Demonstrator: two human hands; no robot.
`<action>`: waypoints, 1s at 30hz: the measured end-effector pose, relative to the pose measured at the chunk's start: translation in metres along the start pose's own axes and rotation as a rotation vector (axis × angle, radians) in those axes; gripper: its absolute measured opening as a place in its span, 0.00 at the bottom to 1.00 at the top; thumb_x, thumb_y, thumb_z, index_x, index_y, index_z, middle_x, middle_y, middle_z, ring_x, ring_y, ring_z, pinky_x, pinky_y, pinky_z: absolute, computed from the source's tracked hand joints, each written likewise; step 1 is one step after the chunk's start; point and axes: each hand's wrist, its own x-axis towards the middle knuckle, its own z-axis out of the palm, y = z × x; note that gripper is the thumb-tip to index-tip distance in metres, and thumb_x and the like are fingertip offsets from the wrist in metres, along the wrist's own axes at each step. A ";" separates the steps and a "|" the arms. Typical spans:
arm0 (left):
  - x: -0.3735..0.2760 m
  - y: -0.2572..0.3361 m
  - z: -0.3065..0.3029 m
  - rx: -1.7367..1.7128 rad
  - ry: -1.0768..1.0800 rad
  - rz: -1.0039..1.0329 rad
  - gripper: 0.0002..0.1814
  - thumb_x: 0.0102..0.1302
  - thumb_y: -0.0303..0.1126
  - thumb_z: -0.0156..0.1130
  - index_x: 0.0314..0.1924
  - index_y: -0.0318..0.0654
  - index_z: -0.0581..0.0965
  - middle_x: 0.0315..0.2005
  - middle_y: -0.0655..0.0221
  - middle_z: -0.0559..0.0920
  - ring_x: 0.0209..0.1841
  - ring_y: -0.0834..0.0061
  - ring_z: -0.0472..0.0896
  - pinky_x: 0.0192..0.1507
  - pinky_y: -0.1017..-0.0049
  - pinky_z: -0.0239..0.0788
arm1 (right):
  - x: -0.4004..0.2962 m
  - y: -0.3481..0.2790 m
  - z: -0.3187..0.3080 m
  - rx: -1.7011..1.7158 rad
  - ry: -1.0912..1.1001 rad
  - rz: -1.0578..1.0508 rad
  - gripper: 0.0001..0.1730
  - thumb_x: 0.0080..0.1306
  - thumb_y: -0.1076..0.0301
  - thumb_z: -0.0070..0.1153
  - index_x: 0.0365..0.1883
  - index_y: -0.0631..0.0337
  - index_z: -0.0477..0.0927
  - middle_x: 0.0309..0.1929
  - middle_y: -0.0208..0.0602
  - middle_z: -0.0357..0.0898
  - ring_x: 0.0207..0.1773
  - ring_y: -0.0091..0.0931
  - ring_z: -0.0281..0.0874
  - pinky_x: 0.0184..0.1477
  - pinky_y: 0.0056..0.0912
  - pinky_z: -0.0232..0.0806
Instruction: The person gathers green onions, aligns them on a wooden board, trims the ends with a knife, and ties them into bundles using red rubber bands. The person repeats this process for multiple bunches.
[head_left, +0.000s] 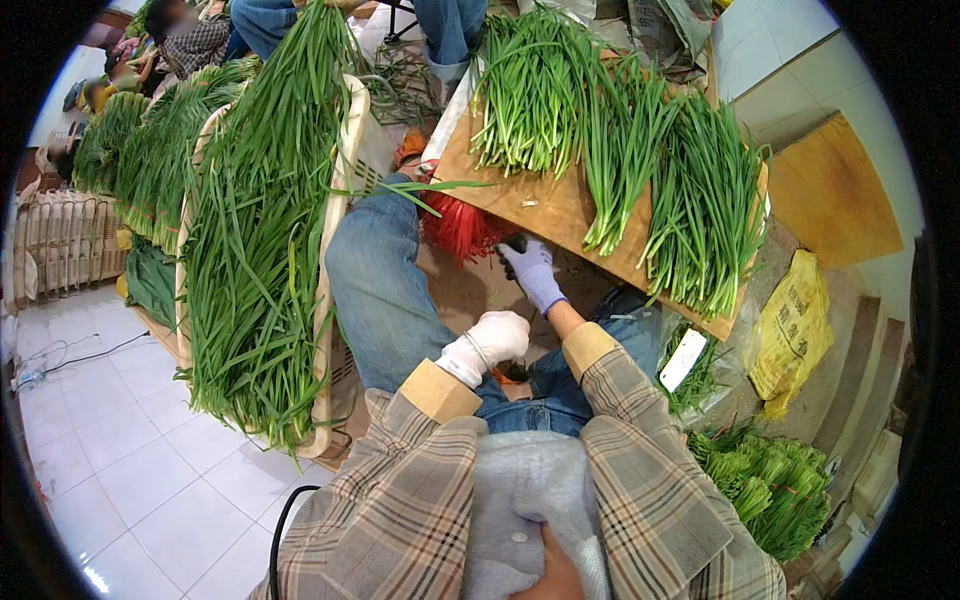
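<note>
My left hand (489, 346), in a white glove, is closed into a fist above my lap, and nothing sticks out of it. Beyond it, my right hand (534, 271), in a lavender glove with dark fingers, reaches under the near edge of a wooden board (525, 196). Its curled fingertips are beside a bundle of red tie strips (461, 229); whether they grip a strip is hidden. On the board lie loose bunches of green garlic chives (611, 165), their pale stem ends toward me. A large heap of chives (251, 300) fills a cream plastic crate (324, 360) at my left.
Tied chive bundles (780, 487) lie at lower right, near a yellow woven sack (795, 330). A white tag (682, 360) sits below the board's corner. Stacked crates (71, 244) stand far left. Another person's legs (454, 34) are across from me, and several people sit farther back.
</note>
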 end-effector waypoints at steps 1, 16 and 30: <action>-0.003 0.006 -0.003 0.053 -0.057 -0.005 0.15 0.53 0.36 0.55 0.37 0.40 0.83 0.38 0.57 0.83 0.44 0.60 0.82 0.43 0.62 0.73 | -0.011 -0.019 0.000 0.078 -0.131 0.044 0.11 0.62 0.65 0.58 0.37 0.64 0.80 0.24 0.33 0.78 0.20 0.21 0.72 0.24 0.25 0.67; 0.029 0.003 0.056 0.095 -0.008 0.273 0.18 0.63 0.42 0.47 0.47 0.50 0.80 0.45 0.65 0.82 0.46 0.63 0.80 0.44 0.64 0.72 | -0.007 -0.036 0.041 -0.349 -0.032 -0.209 0.18 0.58 0.55 0.57 0.36 0.63 0.78 0.34 0.46 0.80 0.38 0.41 0.78 0.41 0.41 0.69; 0.016 0.017 0.020 0.130 -0.070 0.150 0.17 0.55 0.39 0.54 0.43 0.44 0.82 0.42 0.59 0.82 0.45 0.60 0.81 0.45 0.62 0.72 | -0.027 -0.028 0.001 0.217 -0.297 0.055 0.17 0.58 0.58 0.58 0.37 0.64 0.78 0.29 0.44 0.80 0.29 0.36 0.78 0.38 0.39 0.71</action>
